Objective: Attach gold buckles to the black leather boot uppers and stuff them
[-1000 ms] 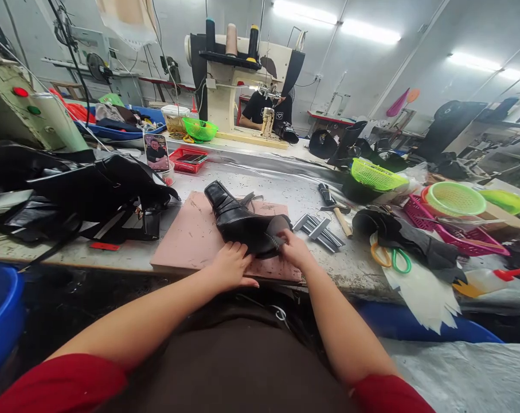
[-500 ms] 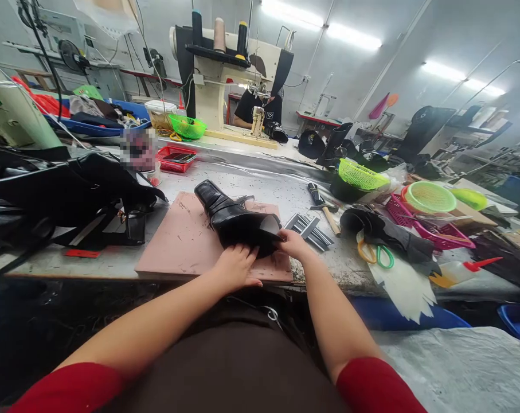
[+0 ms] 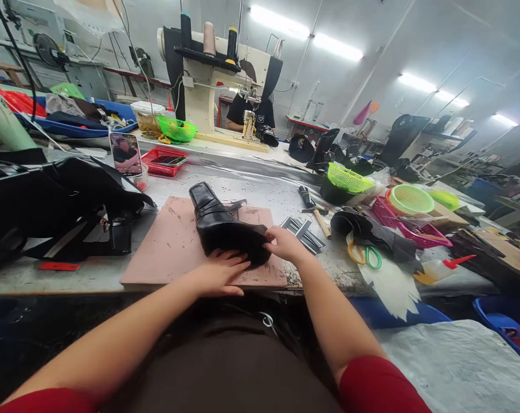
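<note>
A black leather boot upper (image 3: pixel 229 229) lies on a pink board (image 3: pixel 156 252), its narrow end pointing away and its wide opening towards me. At the opening's near edge my left hand (image 3: pixel 219 274) rests with fingers stretched out flat over the dark leather, thumb apart. My right hand (image 3: pixel 282 244) is closed in a pinch on the right edge of the opening. A thin strap loop (image 3: pixel 238 204) sticks out behind the upper. The inside of the opening is dark, so its contents cannot be made out.
Right of the board lie grey strips (image 3: pixel 303 234), a hammer (image 3: pixel 320 221), scissors (image 3: pixel 372 257) and a bottle with a red tip (image 3: pixel 444 267). More black leather (image 3: pixel 70 201) covers the left side. A phone (image 3: pixel 125 154) stands behind it. Beyond is a sewing machine (image 3: pixel 199 103), a person (image 3: pixel 266 112) behind it.
The view has swung slightly right. The upper's opening has tilted a little, showing less pale lining. My left hand has spread flatter; my right hand still pinches the edge.
</note>
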Action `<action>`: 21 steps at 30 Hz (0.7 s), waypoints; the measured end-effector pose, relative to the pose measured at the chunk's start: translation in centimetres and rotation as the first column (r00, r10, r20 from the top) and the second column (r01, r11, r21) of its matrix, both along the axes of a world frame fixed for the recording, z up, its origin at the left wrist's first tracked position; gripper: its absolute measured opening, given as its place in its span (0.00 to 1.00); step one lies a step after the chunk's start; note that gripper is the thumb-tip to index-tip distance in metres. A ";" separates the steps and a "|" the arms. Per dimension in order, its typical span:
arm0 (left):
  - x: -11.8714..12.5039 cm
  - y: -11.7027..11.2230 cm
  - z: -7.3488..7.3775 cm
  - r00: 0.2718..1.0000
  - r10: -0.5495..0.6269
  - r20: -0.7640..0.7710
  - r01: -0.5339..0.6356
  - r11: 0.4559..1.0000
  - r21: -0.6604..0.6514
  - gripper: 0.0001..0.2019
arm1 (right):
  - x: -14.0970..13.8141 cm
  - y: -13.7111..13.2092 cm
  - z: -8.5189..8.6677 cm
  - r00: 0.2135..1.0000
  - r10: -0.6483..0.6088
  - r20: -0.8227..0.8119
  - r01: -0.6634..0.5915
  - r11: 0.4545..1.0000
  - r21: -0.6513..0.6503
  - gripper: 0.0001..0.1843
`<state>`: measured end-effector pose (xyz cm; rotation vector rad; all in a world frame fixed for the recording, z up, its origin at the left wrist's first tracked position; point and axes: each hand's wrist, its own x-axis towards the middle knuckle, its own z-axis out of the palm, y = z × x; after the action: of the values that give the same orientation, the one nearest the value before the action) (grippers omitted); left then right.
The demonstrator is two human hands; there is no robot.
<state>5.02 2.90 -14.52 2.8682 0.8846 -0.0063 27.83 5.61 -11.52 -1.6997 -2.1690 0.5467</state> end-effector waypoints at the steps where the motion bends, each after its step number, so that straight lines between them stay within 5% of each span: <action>1: -1.2 0.0 0.2 0.999 -0.032 -0.003 0.032 0.999 -0.024 0.29 | -0.2 -0.1 0.2 0.999 0.040 -0.016 -0.041 0.999 -0.019 0.04; 6: -3.6 -0.9 0.7 0.996 -0.094 -0.003 0.093 0.994 -0.052 0.28 | -0.8 0.3 -0.8 0.985 0.108 -0.137 -0.125 0.984 -0.126 0.05; 16: -0.1 -1.5 0.6 0.998 0.032 -0.045 -0.029 0.998 0.063 0.35 | 0.4 1.5 -3.0 0.945 -0.013 -0.327 -0.075 0.964 -0.254 0.10; 21: 0.7 -1.0 -0.4 0.996 -0.085 -0.007 0.086 0.991 0.102 0.36 | 0.7 1.7 -3.1 0.941 -0.012 -0.337 -0.092 0.952 -0.293 0.11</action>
<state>5.76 1.86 -14.92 2.9994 0.7835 0.0274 28.51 7.28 -14.63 -1.5641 -1.9502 1.1460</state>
